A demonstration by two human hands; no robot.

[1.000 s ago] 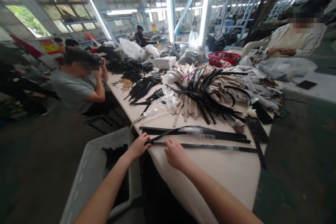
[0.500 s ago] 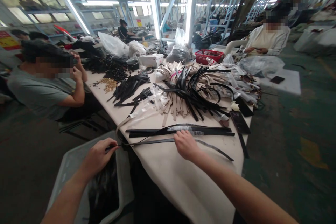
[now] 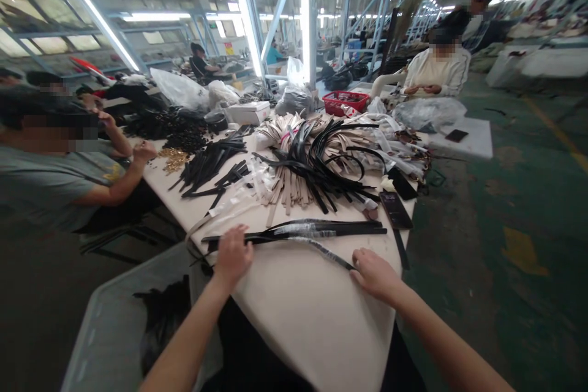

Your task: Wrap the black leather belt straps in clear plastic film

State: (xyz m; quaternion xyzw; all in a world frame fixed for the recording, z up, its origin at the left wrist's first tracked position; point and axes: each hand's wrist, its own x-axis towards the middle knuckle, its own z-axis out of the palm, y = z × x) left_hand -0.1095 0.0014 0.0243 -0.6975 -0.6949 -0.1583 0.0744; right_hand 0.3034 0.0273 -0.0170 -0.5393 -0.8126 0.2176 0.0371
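Note:
Near the front of the table, several long black strips (image 3: 337, 228) lie side by side, with shiny, whitish stretches along their middles. My left hand (image 3: 234, 255) is at their left end, fingers curled down over the strips, partly hiding them. One black strip (image 3: 324, 251) runs along the front of this group and bends toward me on the right. At its right end my right hand (image 3: 374, 272) pinches the tip between thumb and fingers, low over the table.
Behind lie a heap of beige strips (image 3: 289, 193) with black strips across it, short black pieces (image 3: 214, 159) and gold-coloured bits (image 3: 173, 160). A phone (image 3: 395, 211) lies at the right edge. A pale bin (image 3: 98, 312) holds black material below left. Co-workers sit left and far right.
My left hand has moved right and forward from beside the bin onto the strips. My right hand has slid right to the strip's end. The strip now lies against the group, and the view has turned right.

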